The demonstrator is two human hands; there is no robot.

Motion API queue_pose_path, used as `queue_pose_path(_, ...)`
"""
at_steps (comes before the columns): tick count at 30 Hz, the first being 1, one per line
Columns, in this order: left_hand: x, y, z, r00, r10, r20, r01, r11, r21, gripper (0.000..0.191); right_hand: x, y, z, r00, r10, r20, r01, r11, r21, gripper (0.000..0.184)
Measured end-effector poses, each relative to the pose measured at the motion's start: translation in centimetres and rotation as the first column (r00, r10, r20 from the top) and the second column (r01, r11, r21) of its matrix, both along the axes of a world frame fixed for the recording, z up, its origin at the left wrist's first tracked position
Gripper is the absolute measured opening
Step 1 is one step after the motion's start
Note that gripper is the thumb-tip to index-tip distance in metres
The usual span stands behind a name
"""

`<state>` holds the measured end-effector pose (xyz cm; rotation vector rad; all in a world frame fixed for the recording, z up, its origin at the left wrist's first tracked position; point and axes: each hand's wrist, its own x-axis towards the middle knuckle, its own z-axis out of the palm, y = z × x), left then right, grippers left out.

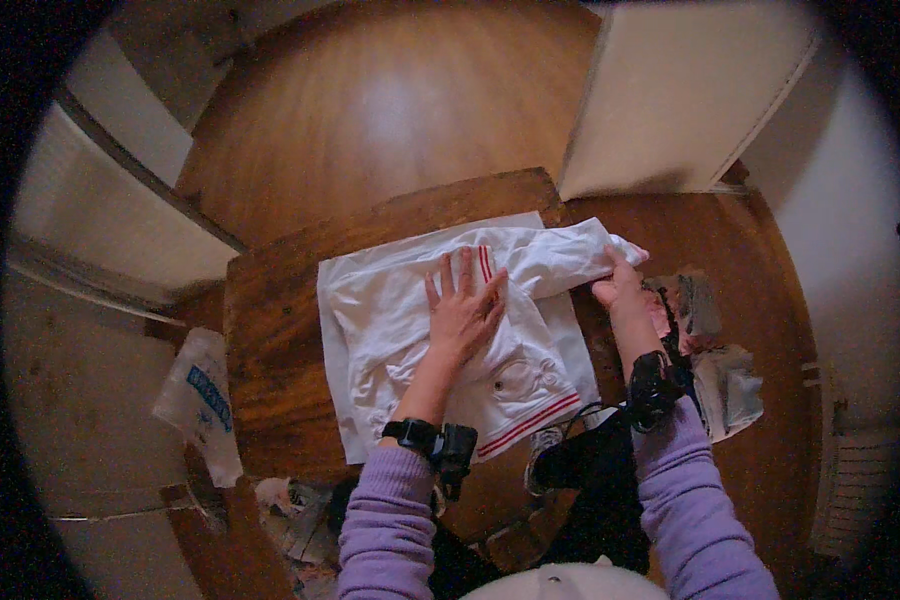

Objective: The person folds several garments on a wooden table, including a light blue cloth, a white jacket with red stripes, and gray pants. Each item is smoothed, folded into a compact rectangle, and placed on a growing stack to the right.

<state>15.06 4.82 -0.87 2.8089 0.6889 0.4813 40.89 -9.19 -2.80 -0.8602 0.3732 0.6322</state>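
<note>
A white garment with red-striped ribbed edges (390, 315) lies on a white sheet (336, 420) on a low dark wooden table. My left hand (461, 311) rests palm down on the garment, fingers spread, beside the upper red stripes. Near the garment's right end, my right hand (619, 281) holds the end of an outstretched part that looks like a sleeve; its thumb and fingers are partly hidden. A dark round fastener (499, 386) shows on the lower part, above the lower red-striped band.
The wooden table (270, 337) extends left of the cloth. At the far left hangs a plastic bag (202, 397) bearing writing. Clear-wrapped items (727, 390) lie at the right, next to folded grey and pink items (694, 304). Patterned fabric (300, 517) is at the lower left.
</note>
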Motion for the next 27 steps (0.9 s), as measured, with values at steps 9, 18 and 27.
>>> queue_pose_path(9,0.2,-0.6,0.3,0.997,0.057,-0.059,-0.056,0.998,0.018,0.049,-1.4,-0.3,5.7,0.981,-0.090,0.172,0.106,0.991,-0.087,0.056)
queue_pose_path(18,2.6,-1.8,-0.4,0.994,-0.089,0.065,0.093,0.994,-0.064,0.051,1.1,-0.9,3.1,0.996,-0.081,0.020,0.082,0.997,-0.006,0.044)
queue_pose_path(27,2.3,-1.7,-0.1,0.987,-0.103,0.120,0.132,0.956,-0.261,0.049,-6.4,2.3,10.2,0.972,0.061,0.229,-0.118,0.962,0.245,0.042)
